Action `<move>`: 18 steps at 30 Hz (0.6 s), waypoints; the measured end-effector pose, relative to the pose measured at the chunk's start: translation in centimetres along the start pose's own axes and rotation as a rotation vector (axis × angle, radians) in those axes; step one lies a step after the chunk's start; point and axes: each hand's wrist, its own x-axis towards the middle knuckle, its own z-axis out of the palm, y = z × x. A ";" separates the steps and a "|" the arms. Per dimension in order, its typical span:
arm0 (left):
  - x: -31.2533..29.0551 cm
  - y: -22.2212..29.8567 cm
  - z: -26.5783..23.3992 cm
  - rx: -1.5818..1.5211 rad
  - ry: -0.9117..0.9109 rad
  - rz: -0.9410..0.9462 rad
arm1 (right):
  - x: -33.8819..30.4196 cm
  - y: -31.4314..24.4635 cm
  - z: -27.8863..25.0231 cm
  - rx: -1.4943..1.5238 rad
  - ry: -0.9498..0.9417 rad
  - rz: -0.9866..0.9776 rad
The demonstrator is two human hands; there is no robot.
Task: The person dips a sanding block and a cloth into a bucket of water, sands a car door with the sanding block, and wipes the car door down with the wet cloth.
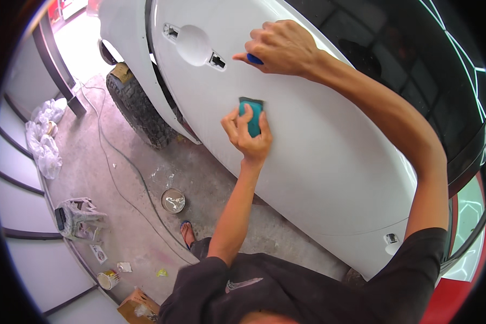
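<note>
My left hand (pixel 247 136) is closed around a teal sanding block (pixel 250 116) with a dark edge. Its fingers press the block against a white car door (pixel 318 151). Higher up on the door, my right hand (pixel 283 47) is curled in a fist around a small blue object (pixel 255 58). Most of that object is hidden by the fingers, so I cannot tell its kind. To the left of this fist is a round handle recess (pixel 194 45) with two openings and no handle in it.
A knobbly tyre (pixel 137 108) stands beside the door's front edge. On the concrete floor are a round pail (pixel 173 201), a long cable (pixel 124 156), a spattered stool (pixel 82 218), crumpled plastic sheeting (pixel 46 135), a small tub (pixel 108 279) and a cardboard box (pixel 137 308).
</note>
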 end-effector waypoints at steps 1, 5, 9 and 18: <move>0.0 0.2 -0.1 -0.092 -0.024 0.018 | 0.5 -0.1 0.2 0.014 -0.047 -0.039; 6.5 -5.0 -0.1 0.082 -0.070 -0.001 | 3.7 -1.8 0.6 0.023 -0.084 -0.158; 2.6 -1.1 1.2 0.104 0.021 -0.009 | 4.2 -2.3 2.8 0.012 -0.118 -0.206; 3.7 -2.4 1.6 0.117 -0.019 -0.041 | 3.1 -1.4 2.3 0.198 -0.049 -0.157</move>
